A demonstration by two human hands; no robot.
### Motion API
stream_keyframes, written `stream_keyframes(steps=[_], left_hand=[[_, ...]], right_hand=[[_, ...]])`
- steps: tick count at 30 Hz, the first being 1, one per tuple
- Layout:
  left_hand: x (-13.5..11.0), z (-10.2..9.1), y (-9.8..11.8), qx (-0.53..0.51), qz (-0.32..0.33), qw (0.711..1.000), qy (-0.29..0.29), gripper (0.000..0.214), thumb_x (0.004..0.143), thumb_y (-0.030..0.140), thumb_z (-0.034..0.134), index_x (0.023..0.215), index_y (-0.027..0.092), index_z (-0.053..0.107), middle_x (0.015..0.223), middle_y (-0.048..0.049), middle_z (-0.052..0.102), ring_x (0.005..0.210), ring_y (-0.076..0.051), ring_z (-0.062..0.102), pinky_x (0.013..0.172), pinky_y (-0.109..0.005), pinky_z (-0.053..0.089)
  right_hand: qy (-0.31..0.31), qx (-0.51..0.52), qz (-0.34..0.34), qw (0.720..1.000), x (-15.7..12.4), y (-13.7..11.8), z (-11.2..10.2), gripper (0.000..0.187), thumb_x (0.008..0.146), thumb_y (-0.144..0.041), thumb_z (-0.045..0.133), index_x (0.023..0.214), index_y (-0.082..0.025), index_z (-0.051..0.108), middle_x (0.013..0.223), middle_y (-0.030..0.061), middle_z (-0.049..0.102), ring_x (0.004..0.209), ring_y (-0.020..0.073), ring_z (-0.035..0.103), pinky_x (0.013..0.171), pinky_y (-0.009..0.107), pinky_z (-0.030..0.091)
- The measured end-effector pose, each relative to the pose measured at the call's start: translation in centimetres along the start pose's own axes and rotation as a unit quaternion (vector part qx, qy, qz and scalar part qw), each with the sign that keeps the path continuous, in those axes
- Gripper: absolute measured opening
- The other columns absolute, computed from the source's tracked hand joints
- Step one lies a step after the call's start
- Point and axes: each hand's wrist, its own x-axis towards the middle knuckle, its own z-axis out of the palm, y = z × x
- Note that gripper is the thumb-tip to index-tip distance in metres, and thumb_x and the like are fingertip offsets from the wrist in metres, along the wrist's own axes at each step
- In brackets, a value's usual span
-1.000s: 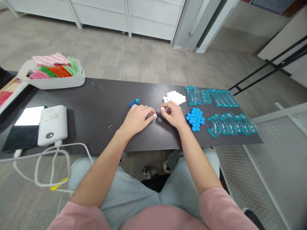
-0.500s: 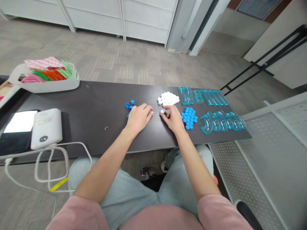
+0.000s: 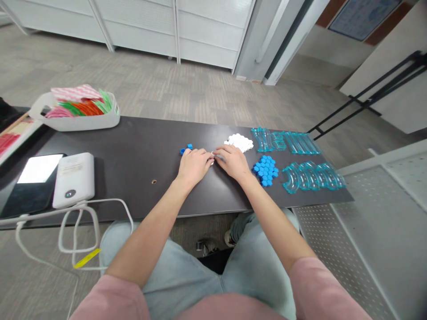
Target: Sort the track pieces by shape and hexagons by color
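My left hand (image 3: pixel 196 166) rests low over the dark table, fingers bent and closed at a small white hexagonal piece (image 3: pixel 212 162). From the other side my right hand (image 3: pixel 232 162) meets it, its fingertips pinched at the same spot; the fingers hide most of what lies between them. Just beyond my left hand sit a few loose blue pieces (image 3: pixel 190 146), partly covered by it. A cluster of white hexagonal pieces (image 3: pixel 241 142) lies behind my right hand. To its right is a cluster of blue hexagonal pieces (image 3: pixel 266 170).
Clear teal plastic tubes (image 3: pixel 302 143) and curved teal pieces (image 3: pixel 313 176) lie at the table's right end. Leftward are a white basket (image 3: pixel 88 124) of coloured strips, a white power bank (image 3: pixel 74 180) with a cable, and a dark phone-like device (image 3: pixel 30 191).
My right hand has moved left with a white piece, closing the gap to my left hand. The fingertips of both hands now meet. The camera view has shifted slightly.
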Motion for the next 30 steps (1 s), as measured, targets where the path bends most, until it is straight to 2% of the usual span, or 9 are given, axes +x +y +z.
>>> stream_keyframes(steps=[3, 7, 10, 14, 18, 20, 25, 27, 30], left_hand=[[-0.2, -0.2, -0.5, -0.011, -0.019, 1.000, 0.010, 0.026, 0.122, 0.032, 0.067, 0.133, 0.024, 0.089, 0.137, -0.0132, 0.088, 0.129, -0.036, 0.080, 0.110, -0.051, 0.050], [-0.7, -0.6, -1.5, -0.053, -0.012, 0.998, 0.028, 0.021, 0.114, 0.038, 0.083, 0.129, 0.025, 0.089, 0.138, -0.0115, 0.087, 0.134, -0.037, 0.078, 0.118, -0.054, 0.046], [-1.0, -1.2, -2.6, -0.075, -0.017, 0.996, 0.050, 0.028, 0.107, 0.046, 0.092, 0.128, 0.026, 0.089, 0.137, -0.0111, 0.086, 0.135, -0.038, 0.076, 0.121, -0.056, 0.044], [-1.1, -2.3, -4.4, -0.105, -0.042, 0.989, 0.100, 0.026, 0.109, 0.044, 0.088, 0.129, 0.027, 0.088, 0.137, -0.0103, 0.083, 0.135, -0.036, 0.076, 0.123, -0.055, 0.044], [-1.0, -3.2, -6.2, -0.119, -0.100, 0.977, 0.149, 0.019, 0.111, 0.038, 0.080, 0.124, 0.026, 0.088, 0.132, -0.0086, 0.081, 0.114, -0.029, 0.080, 0.119, -0.053, 0.049], [-0.9, -3.4, -6.7, -0.121, -0.120, 0.972, 0.161, 0.018, 0.110, 0.037, 0.080, 0.122, 0.025, 0.087, 0.132, -0.0083, 0.081, 0.106, -0.027, 0.080, 0.116, -0.051, 0.051], [-1.0, -3.6, -7.3, -0.117, -0.132, 0.968, 0.177, 0.016, 0.108, 0.036, 0.080, 0.118, 0.026, 0.086, 0.129, -0.0076, 0.081, 0.107, -0.027, 0.080, 0.112, -0.048, 0.055], [-1.0, -3.6, -7.4, -0.118, -0.131, 0.968, 0.176, 0.016, 0.109, 0.037, 0.079, 0.118, 0.026, 0.086, 0.129, -0.0079, 0.081, 0.107, -0.028, 0.080, 0.110, -0.047, 0.056], [-1.0, -3.6, -7.5, -0.118, -0.131, 0.969, 0.172, 0.016, 0.109, 0.039, 0.078, 0.116, 0.026, 0.086, 0.128, -0.0081, 0.082, 0.106, -0.028, 0.081, 0.108, -0.047, 0.057]], right_hand=[[-0.009, -0.055, 0.017, 0.998, 3.0, 0.1, -0.2, 0.034, 0.116, -0.032, 0.076, 0.147, -0.027, 0.087, 0.161, 0.0169, 0.074, 0.136, 0.0397, 0.068, 0.120, 0.059, 0.056], [0.004, -0.081, 0.082, 0.993, 5.1, 1.1, -0.3, 0.038, 0.115, -0.045, 0.078, 0.147, -0.028, 0.088, 0.163, 0.0203, 0.068, 0.142, 0.0463, 0.059, 0.121, 0.067, 0.051], [0.020, -0.078, 0.127, 0.989, 5.1, 2.1, -0.3, 0.046, 0.113, -0.057, 0.080, 0.147, -0.027, 0.087, 0.164, 0.0227, 0.065, 0.146, 0.0504, 0.055, 0.121, 0.070, 0.049], [0.017, -0.080, 0.178, 0.981, 4.2, 3.1, -0.7, 0.056, 0.111, -0.067, 0.080, 0.149, -0.026, 0.085, 0.166, 0.0233, 0.062, 0.148, 0.0517, 0.053, 0.123, 0.070, 0.047], [0.020, -0.064, 0.190, 0.979, 3.5, 3.6, -1.0, 0.059, 0.109, -0.072, 0.080, 0.146, -0.026, 0.085, 0.163, 0.0238, 0.063, 0.147, 0.0514, 0.053, 0.124, 0.071, 0.047], [0.032, -0.052, 0.185, 0.981, 3.2, 3.8, -0.9, 0.059, 0.107, -0.073, 0.082, 0.143, -0.026, 0.086, 0.160, 0.0240, 0.065, 0.145, 0.0512, 0.054, 0.123, 0.071, 0.049], [0.067, -0.023, 0.167, 0.983, 2.7, 4.0, -1.2, 0.058, 0.107, -0.074, 0.083, 0.140, -0.027, 0.088, 0.155, 0.0233, 0.068, 0.144, 0.0508, 0.056, 0.121, 0.071, 0.050], [0.055, 0.016, 0.112, 0.992, 2.5, 3.9, -1.6, 0.057, 0.107, -0.074, 0.084, 0.144, -0.030, 0.087, 0.153, 0.0199, 0.070, 0.142, 0.0474, 0.059, 0.123, 0.069, 0.049], [-0.033, 0.103, -0.041, 0.993, 2.5, 3.0, -1.9, 0.056, 0.101, -0.072, 0.095, 0.142, -0.036, 0.089, 0.147, 0.0125, 0.074, 0.136, 0.0403, 0.065, 0.126, 0.063, 0.046]])
